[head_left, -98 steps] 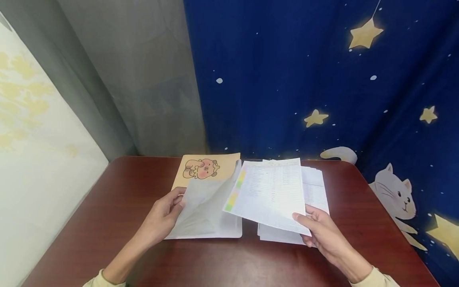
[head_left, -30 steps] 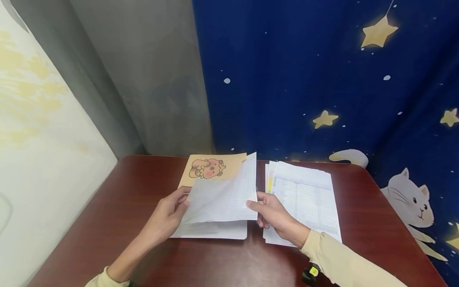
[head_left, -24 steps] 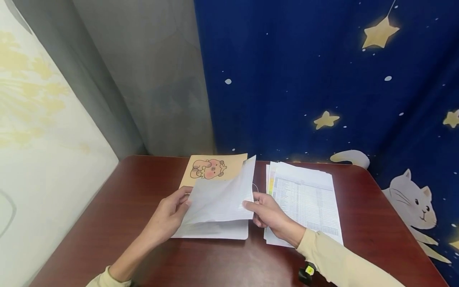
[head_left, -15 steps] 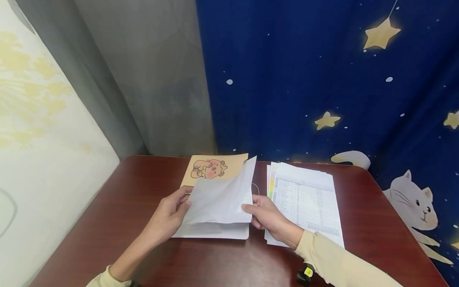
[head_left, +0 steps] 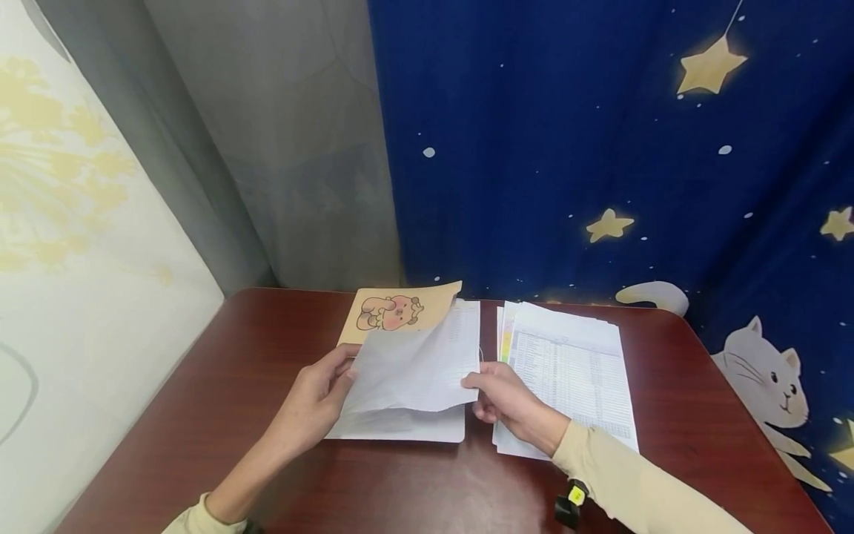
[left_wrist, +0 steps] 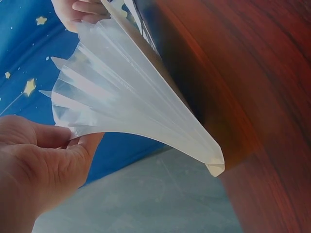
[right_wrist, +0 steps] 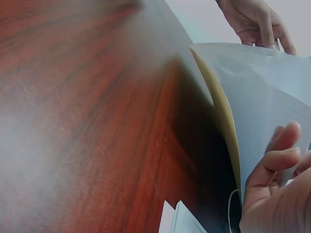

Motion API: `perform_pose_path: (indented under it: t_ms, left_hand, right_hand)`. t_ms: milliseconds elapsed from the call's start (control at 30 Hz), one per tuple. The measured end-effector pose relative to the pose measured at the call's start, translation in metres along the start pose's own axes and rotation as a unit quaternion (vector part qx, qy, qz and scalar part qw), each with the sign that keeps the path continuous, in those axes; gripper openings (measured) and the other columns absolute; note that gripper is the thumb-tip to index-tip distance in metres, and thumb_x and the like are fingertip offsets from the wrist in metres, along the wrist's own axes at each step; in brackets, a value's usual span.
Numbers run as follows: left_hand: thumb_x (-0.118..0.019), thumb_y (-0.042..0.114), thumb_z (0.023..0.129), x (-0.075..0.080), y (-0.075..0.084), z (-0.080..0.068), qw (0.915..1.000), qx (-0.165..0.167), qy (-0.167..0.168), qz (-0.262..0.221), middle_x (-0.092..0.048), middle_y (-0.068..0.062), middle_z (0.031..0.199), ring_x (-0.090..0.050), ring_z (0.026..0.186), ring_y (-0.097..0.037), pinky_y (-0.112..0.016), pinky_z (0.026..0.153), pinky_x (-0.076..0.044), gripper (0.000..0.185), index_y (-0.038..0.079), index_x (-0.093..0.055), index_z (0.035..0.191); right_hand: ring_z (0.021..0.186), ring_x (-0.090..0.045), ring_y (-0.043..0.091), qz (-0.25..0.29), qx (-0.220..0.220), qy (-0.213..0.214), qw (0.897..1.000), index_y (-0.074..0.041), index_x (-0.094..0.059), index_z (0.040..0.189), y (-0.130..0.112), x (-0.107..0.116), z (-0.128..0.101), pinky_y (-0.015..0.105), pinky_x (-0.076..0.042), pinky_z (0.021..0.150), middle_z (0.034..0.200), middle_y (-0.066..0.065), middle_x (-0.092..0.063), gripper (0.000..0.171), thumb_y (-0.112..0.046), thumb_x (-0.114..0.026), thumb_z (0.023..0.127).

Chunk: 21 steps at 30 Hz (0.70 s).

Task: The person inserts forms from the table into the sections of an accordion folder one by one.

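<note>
A document folder with a tan cover and a cartoon bear lies open near the table's far edge. My left hand pinches the left edge of a translucent sleeve and holds it raised. In the left wrist view, the folder's clear sleeves fan out from the spine. My right hand pinches the right edge of a printed sheet, thumb on top. Most of that sheet lies behind the sleeve's film, with a strip showing at the right. In the right wrist view, the right fingers are beside the folder's edge.
A stack of printed sheets lies to the right, colored tabs along its left side. A thin elastic cord loops from the folder's edge. Curtains hang behind the dark red table.
Over 3.3 seconds my right hand has brought the printed sheet left from above the stack into the sleeve. In the last half second it shifts slightly right, and the sheet's raised far corner lowers.
</note>
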<state>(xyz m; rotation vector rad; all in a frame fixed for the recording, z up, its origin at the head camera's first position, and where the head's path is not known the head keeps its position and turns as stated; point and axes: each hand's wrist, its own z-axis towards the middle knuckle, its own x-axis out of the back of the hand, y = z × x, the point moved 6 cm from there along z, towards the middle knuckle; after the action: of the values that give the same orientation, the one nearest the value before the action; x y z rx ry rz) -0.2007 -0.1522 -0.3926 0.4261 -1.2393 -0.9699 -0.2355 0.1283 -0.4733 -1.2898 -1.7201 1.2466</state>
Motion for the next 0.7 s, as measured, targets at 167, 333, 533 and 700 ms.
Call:
perform_pose_path:
  t_ms: [167, 333, 533, 700]
  left_hand:
    - [-0.059, -0.002, 0.103, 0.001, 0.002, 0.0, 0.9999, -0.009, 0.005, 0.006, -0.079, -0.006, 0.114, -0.064, 0.089, -0.013, -0.024, 0.077, -0.049, 0.031, 0.008, -0.068, 0.13]
    - [-0.059, -0.002, 0.103, 0.001, 0.003, 0.0, 0.9998, -0.016, 0.009, 0.007, -0.079, -0.004, 0.115, -0.064, 0.09, -0.012, -0.024, 0.078, -0.049, 0.031, 0.01, -0.068, 0.13]
    - [-0.06, -0.002, 0.103, 0.001, 0.004, -0.001, 0.9996, -0.026, 0.012, 0.008, -0.079, -0.004, 0.116, -0.066, 0.092, -0.011, -0.022, 0.08, -0.05, 0.031, 0.012, -0.069, 0.129]
    - [-0.06, -0.002, 0.104, 0.0, 0.006, -0.001, 0.9995, -0.029, 0.01, 0.008, -0.079, -0.004, 0.118, -0.067, 0.095, -0.011, -0.022, 0.082, -0.051, 0.031, 0.012, -0.069, 0.13]
  right_hand:
    - [0.049, -0.049, 0.005, -0.009, 0.004, -0.008, 1.0, 0.009, -0.062, 0.133, -0.002, -0.002, 0.005, 0.018, -0.032, 0.046, 0.103, 0.008, -0.079, 0.041, -0.009, -0.059, 0.096]
    - [0.048, -0.044, 0.005, -0.011, 0.01, -0.016, 1.0, 0.007, -0.062, 0.134, -0.003, -0.005, 0.008, 0.019, -0.03, 0.047, 0.104, 0.006, -0.078, 0.04, -0.01, -0.06, 0.098]
    - [0.043, -0.033, 0.006, -0.022, 0.02, -0.017, 0.999, 0.006, -0.067, 0.131, -0.005, -0.01, 0.012, 0.021, -0.026, 0.048, 0.092, 0.001, -0.078, 0.039, -0.012, -0.063, 0.097]
    - [0.043, -0.033, 0.005, -0.02, 0.013, -0.015, 1.0, 0.005, -0.071, 0.123, -0.004, -0.014, 0.014, 0.021, -0.026, 0.047, 0.081, -0.001, -0.076, 0.033, -0.017, -0.065, 0.098]
